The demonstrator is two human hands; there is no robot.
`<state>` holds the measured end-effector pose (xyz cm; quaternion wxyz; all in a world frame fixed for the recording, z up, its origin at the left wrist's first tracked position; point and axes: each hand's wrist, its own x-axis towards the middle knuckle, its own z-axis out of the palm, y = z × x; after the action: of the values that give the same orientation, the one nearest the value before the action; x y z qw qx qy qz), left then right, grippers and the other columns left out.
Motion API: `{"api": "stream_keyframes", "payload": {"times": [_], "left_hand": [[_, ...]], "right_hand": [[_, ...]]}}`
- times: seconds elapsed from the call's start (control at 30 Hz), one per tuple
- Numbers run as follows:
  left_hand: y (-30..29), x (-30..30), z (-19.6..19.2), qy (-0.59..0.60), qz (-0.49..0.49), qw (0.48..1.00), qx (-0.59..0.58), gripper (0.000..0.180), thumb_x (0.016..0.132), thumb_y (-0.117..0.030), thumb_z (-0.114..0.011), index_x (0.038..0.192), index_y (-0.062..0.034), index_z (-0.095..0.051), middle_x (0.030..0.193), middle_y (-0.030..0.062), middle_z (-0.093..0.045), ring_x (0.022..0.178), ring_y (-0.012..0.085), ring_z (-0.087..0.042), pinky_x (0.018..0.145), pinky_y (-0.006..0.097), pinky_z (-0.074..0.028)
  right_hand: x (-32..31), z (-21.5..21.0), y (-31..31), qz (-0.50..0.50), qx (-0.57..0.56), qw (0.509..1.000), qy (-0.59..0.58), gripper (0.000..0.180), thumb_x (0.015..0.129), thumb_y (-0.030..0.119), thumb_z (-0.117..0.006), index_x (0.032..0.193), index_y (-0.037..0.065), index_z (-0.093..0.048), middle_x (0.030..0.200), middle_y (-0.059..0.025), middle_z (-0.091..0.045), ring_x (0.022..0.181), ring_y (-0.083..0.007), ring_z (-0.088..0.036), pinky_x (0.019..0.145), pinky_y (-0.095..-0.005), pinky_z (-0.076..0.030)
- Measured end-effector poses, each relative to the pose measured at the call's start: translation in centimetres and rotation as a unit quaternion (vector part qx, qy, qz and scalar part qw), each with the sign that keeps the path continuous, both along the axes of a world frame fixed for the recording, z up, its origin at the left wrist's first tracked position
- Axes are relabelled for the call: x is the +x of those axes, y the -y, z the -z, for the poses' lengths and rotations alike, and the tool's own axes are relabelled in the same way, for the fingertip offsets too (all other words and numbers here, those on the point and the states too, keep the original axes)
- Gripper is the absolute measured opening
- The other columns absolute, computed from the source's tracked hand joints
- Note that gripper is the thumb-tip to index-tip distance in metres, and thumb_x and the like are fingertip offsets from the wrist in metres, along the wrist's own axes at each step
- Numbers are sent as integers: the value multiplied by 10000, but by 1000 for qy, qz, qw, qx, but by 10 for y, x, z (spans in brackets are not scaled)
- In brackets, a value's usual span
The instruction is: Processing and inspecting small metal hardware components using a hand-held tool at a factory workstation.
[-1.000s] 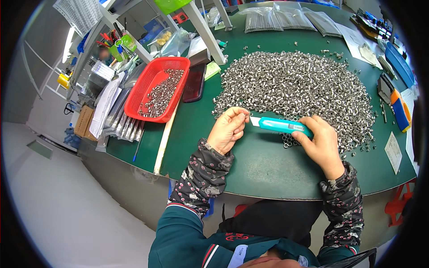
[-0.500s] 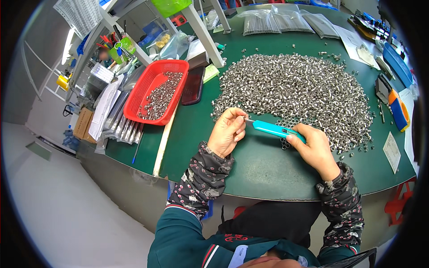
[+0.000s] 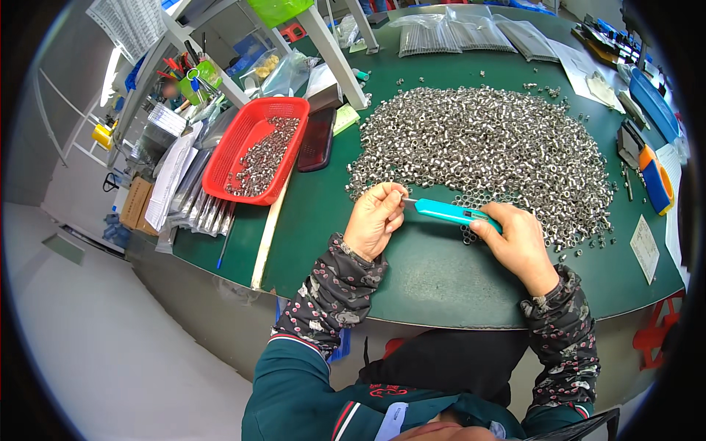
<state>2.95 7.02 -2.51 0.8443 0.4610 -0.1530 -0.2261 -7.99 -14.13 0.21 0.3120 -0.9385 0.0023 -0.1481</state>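
My right hand (image 3: 515, 239) is closed around a turquoise utility knife (image 3: 448, 212), whose short blade points left toward my other hand. My left hand (image 3: 375, 220) pinches something small between thumb and forefinger, right at the blade's tip; the fingers mostly cover it, and it looks like one of the small metal rings. Just beyond both hands spreads a large heap of small shiny metal rings (image 3: 485, 140) on the green table (image 3: 434, 287). A few rings lie in a single layer near the knife.
A red plastic basket (image 3: 213, 173) partly filled with metal pieces stands at the left, beside a dark phone-like slab (image 3: 318, 140) and a wooden strip (image 3: 271, 235). Bagged tubes (image 3: 430, 37) lie at the back. An orange-and-blue tool (image 3: 657, 182) and a paper label (image 3: 644, 250) are at the right.
My left hand has shifted very slightly downward. The knife stays in my right hand, its blade still at my left fingertips.
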Motion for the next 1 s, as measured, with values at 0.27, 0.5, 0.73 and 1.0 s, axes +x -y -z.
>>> {"api": "stream_keyframes", "payload": {"times": [0.27,0.5,0.73,1.0], "left_hand": [[-1,0,-1,-27,22,999,23,144,888,-139,-517,925,-1,-534,690,-7,-454,523,34,-363,422,159,-300],[-4,2,-1,-45,42,998,35,141,890,-145,-515,918,-9,-533,715,-3,-467,521,27,-363,407,153,-292],[-6,5,0,-63,34,996,51,174,908,-184,-483,910,-18,-535,741,14,-476,534,36,-365,407,153,-287],[-7,6,-2,-78,21,996,48,219,922,-224,-454,882,-23,-528,756,16,-471,539,41,-359,403,158,-281]], "right_hand": [[-1,2,-1,25,-58,997,48,285,753,339,-623,840,68,-621,653,-86,-533,592,-278,-563,529,-383,-430],[0,4,-2,22,-112,984,134,263,722,295,-655,843,71,-590,664,-73,-483,597,-258,-529,523,-371,-415],[0,-5,3,15,-114,977,179,249,699,238,-674,842,61,-573,680,-76,-471,623,-255,-521,532,-363,-405],[-2,-8,7,-17,-172,969,177,259,642,212,-701,810,61,-576,667,-75,-465,606,-256,-508,523,-361,-391]]}}
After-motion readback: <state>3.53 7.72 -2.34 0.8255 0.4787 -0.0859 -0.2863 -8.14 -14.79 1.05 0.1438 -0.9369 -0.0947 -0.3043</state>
